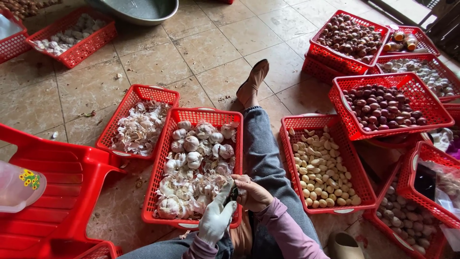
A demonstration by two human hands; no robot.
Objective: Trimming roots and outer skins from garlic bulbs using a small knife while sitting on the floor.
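Observation:
My left hand [216, 218], in a white glove, is closed around a small dark tool, likely a knife, whose tip shows at its fingers. My bare right hand [254, 194] is curled shut right beside it, pinching what looks like a garlic piece, mostly hidden. Both hands hover over the near right corner of a red basket [191, 116] filled with whole garlic bulbs [194, 144] and papery skins. My outstretched leg in jeans [262, 153] lies between that basket and a red basket [355, 180] of peeled garlic cloves [321, 168].
A red basket of garlic skins [139, 127] sits left of the bulb basket. Red baskets of shallots [383, 105] and more garlic stack at the right. A red plastic stool [52, 192] stands at left, a metal basin [136, 9] at the top. Tiled floor runs between them.

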